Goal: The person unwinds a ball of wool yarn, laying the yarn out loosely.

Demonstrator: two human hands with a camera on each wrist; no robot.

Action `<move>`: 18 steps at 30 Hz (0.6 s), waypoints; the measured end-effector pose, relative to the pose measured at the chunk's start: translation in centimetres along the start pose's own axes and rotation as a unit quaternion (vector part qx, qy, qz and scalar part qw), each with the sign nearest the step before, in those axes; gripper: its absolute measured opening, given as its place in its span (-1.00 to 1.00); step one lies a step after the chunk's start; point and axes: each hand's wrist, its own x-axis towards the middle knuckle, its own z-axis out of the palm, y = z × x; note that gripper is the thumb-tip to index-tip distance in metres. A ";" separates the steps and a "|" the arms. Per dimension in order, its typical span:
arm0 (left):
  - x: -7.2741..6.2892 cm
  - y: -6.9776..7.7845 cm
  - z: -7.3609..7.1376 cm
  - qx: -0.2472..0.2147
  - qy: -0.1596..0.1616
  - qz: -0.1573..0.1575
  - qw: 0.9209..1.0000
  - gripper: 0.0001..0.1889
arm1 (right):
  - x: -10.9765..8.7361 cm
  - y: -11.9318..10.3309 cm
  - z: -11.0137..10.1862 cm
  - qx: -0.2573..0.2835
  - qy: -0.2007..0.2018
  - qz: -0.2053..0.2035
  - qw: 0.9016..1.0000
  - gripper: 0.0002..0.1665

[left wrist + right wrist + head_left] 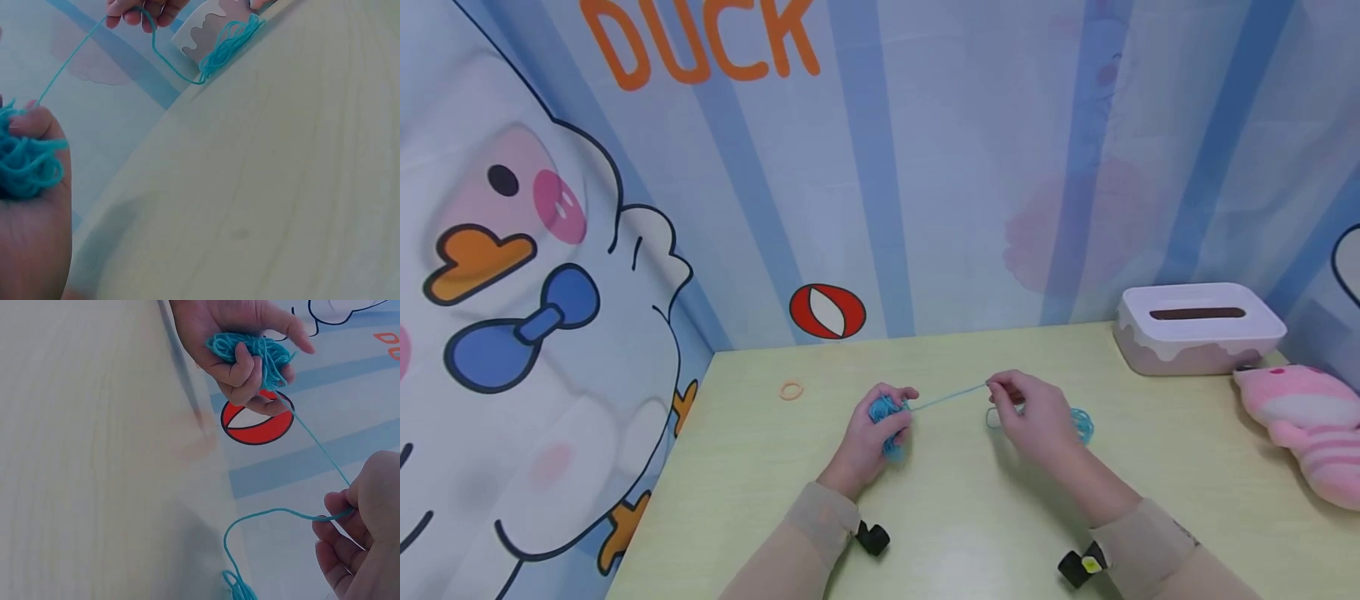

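Pale table (722, 475); taut yarn (949, 397) slants up to right hand (1037, 417)

On my feed I count two hands, a left hand (868, 437) and a right hand (1037, 417), and two black wrist cameras (874, 538). Teal yarn makes two bunches: one gathered bundle (887, 411) and one looped hank (1082, 425) on the worktop (955, 517). I get one orange ring (791, 399) near the worktop's back-left corner, one tissue box (1198, 354) at its back-right corner, and one pink plush toy (1300, 429) along its right edge.
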 end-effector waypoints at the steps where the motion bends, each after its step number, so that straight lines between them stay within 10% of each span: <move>1: 0.0 0.0 0.1 -0.007 0.001 -0.005 1.000 -0.81 | -0.1 0.1 -0.3 -0.001 0.003 0.001 1.000 -0.85; 18: 0.5 -0.3 -0.4 0.108 0.093 -0.033 0.989 -0.79 | -0.8 2.9 -5.0 -0.050 0.033 0.040 0.997 -0.77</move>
